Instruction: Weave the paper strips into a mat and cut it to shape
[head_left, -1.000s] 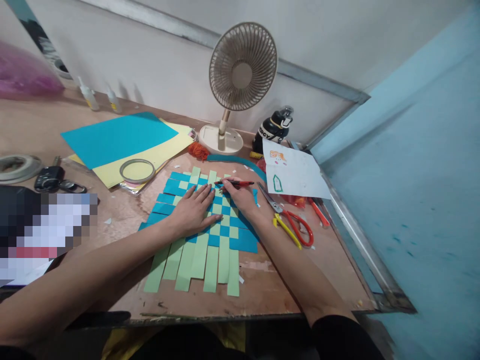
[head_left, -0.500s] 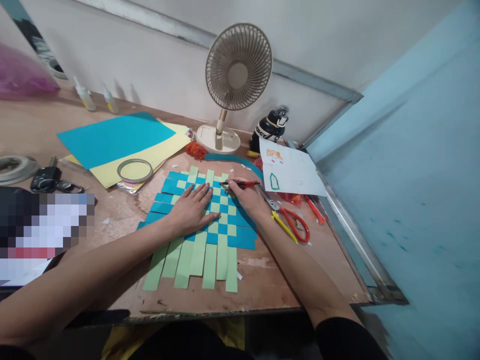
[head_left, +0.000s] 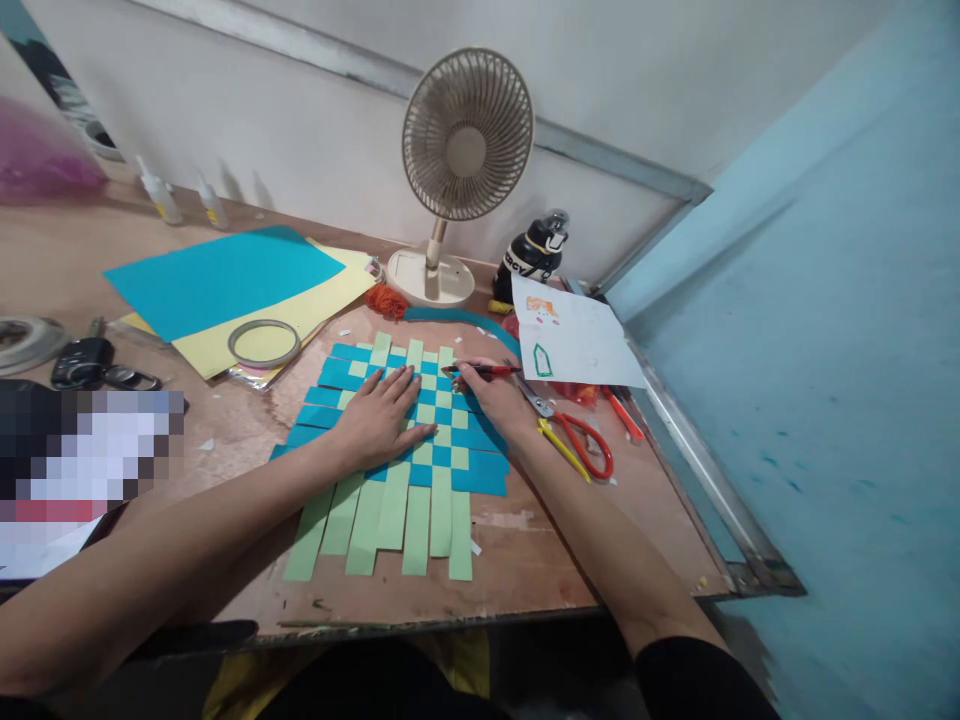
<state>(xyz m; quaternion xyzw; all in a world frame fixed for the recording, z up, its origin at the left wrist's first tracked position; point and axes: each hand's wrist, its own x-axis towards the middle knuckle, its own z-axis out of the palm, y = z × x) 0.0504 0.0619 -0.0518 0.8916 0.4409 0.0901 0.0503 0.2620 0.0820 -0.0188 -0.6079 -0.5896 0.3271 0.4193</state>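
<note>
A mat of woven paper strips (head_left: 442, 440), blue crossing pale green, lies flat on the table with loose green ends toward me. My left hand (head_left: 382, 415) rests on it, fingers spread and palm down. At the mat's upper right, my right hand (head_left: 491, 395) is closed around a red and black pen (head_left: 487, 369). The pen lies nearly level, its tip pointing left over the top green strips. Red-handled scissors (head_left: 574, 435) lie just right of my right wrist, beside a yellow-handled tool (head_left: 564, 450).
Behind the mat stand a fan (head_left: 466, 150) and a black bottle (head_left: 529, 255). Blue sheet paper (head_left: 225, 275), yellow paper and a tape ring (head_left: 264, 343) lie back left. A drawing sheet (head_left: 581, 340) is at right. Keys (head_left: 82, 360) and glue bottles (head_left: 160, 192) sit left.
The whole view has shifted slightly, so things sit a little further left. Both hands keep nearly the same place on the mat, and the pen stays in my right hand.
</note>
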